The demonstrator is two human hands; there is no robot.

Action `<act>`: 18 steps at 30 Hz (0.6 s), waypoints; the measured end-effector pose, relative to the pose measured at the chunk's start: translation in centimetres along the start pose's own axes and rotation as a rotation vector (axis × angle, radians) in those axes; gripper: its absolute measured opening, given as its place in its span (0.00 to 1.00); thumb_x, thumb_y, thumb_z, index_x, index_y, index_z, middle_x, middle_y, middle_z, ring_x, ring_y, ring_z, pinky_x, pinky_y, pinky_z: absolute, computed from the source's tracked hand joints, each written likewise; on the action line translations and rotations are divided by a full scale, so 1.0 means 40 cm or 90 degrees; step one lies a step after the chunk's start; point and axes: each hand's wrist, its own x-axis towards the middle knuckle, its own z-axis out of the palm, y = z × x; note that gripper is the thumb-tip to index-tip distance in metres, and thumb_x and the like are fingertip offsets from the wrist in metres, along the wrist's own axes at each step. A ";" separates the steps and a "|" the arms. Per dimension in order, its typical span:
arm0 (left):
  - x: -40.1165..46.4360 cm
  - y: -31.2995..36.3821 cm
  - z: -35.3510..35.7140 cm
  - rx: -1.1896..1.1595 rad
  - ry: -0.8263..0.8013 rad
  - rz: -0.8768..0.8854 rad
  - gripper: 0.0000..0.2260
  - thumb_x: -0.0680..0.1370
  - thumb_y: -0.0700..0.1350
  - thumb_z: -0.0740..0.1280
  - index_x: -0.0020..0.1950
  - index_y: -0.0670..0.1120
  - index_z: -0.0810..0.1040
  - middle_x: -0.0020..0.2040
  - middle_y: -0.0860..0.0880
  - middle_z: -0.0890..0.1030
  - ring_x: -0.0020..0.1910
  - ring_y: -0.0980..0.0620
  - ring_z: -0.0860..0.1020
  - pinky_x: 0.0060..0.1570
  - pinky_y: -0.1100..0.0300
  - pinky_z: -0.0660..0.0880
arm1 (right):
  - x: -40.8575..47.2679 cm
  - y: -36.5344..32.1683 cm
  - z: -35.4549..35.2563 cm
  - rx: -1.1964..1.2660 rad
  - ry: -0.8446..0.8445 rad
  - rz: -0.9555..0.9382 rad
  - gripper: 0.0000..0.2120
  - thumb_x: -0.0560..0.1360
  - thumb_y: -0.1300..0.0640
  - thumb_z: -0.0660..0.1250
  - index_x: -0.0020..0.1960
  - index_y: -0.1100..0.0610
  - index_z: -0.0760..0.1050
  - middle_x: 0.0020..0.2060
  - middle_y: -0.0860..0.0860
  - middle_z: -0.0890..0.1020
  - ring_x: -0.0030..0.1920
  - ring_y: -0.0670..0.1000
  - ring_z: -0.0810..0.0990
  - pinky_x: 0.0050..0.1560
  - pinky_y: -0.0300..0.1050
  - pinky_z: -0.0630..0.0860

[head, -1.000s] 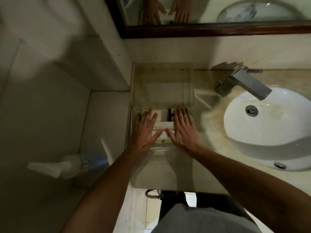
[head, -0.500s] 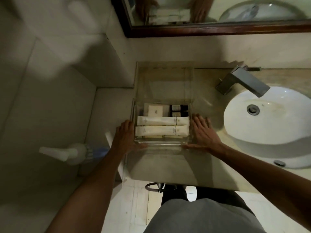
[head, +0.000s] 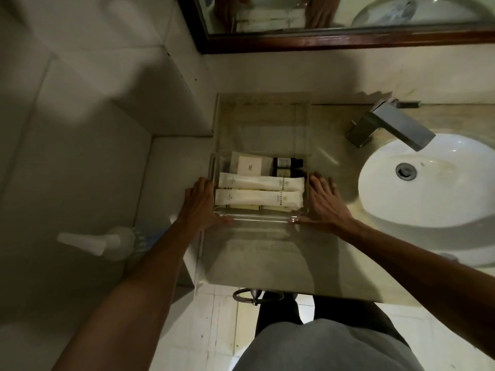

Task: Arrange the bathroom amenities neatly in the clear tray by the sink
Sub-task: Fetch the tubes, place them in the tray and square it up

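Note:
A clear tray (head: 261,218) sits on the counter left of the sink. Inside it lie two white tubes (head: 261,183) side by side, a white square packet (head: 250,166) behind them and two small dark bottles (head: 288,167) at the back right. My left hand (head: 202,203) presses flat against the tray's left wall, thumb along its front edge. My right hand (head: 325,200) rests against the tray's right wall, fingers spread on the counter. Neither hand holds an amenity.
A taller clear box (head: 263,124) stands behind the tray against the wall. The white basin (head: 434,194) and metal tap (head: 393,127) are to the right. A mirror (head: 348,20) hangs above. A white spray nozzle (head: 101,242) lies low on the left, beyond the counter's left edge.
My hands lifted off the amenities and moved apart to the tray's two sides, uncovering the tubes, packet and bottles. Over the last half second they have stayed at the walls.

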 end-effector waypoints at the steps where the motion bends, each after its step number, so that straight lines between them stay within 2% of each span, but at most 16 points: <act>1: 0.005 -0.002 -0.004 0.000 -0.005 -0.003 0.55 0.54 0.73 0.75 0.70 0.41 0.63 0.68 0.41 0.65 0.65 0.41 0.66 0.64 0.44 0.65 | 0.005 0.000 -0.007 0.001 0.002 0.000 0.60 0.64 0.21 0.58 0.78 0.62 0.45 0.75 0.61 0.58 0.77 0.61 0.51 0.75 0.61 0.39; 7: 0.039 0.003 -0.022 0.001 -0.008 -0.016 0.55 0.56 0.72 0.75 0.72 0.41 0.61 0.68 0.41 0.64 0.66 0.41 0.65 0.65 0.45 0.64 | 0.044 0.014 -0.033 0.024 0.007 0.003 0.61 0.64 0.23 0.62 0.79 0.58 0.40 0.77 0.60 0.54 0.77 0.62 0.47 0.76 0.64 0.41; 10: 0.059 0.008 -0.025 0.018 -0.011 -0.019 0.55 0.57 0.73 0.73 0.71 0.40 0.62 0.68 0.41 0.64 0.65 0.41 0.65 0.64 0.45 0.65 | 0.056 0.023 -0.041 0.033 0.005 0.016 0.62 0.63 0.22 0.62 0.79 0.57 0.40 0.78 0.59 0.51 0.78 0.61 0.46 0.76 0.64 0.42; 13: 0.065 0.011 -0.023 0.039 -0.031 -0.031 0.56 0.58 0.74 0.72 0.73 0.40 0.60 0.72 0.39 0.62 0.69 0.40 0.63 0.66 0.45 0.63 | 0.059 0.025 -0.039 0.034 -0.002 0.018 0.63 0.61 0.19 0.58 0.79 0.57 0.39 0.79 0.59 0.50 0.78 0.61 0.45 0.76 0.63 0.41; 15: 0.061 0.012 -0.022 0.049 -0.038 -0.035 0.56 0.59 0.73 0.72 0.74 0.40 0.59 0.73 0.38 0.61 0.71 0.40 0.62 0.67 0.45 0.62 | 0.060 0.026 -0.032 0.037 -0.006 0.023 0.63 0.61 0.19 0.57 0.79 0.57 0.39 0.79 0.59 0.50 0.78 0.61 0.45 0.76 0.63 0.41; 18: 0.039 0.005 -0.011 0.019 -0.052 -0.033 0.55 0.57 0.73 0.73 0.73 0.41 0.62 0.70 0.40 0.65 0.67 0.41 0.65 0.66 0.45 0.64 | 0.044 0.022 -0.021 0.020 -0.020 0.020 0.62 0.61 0.19 0.58 0.79 0.58 0.42 0.77 0.59 0.54 0.77 0.62 0.50 0.76 0.64 0.44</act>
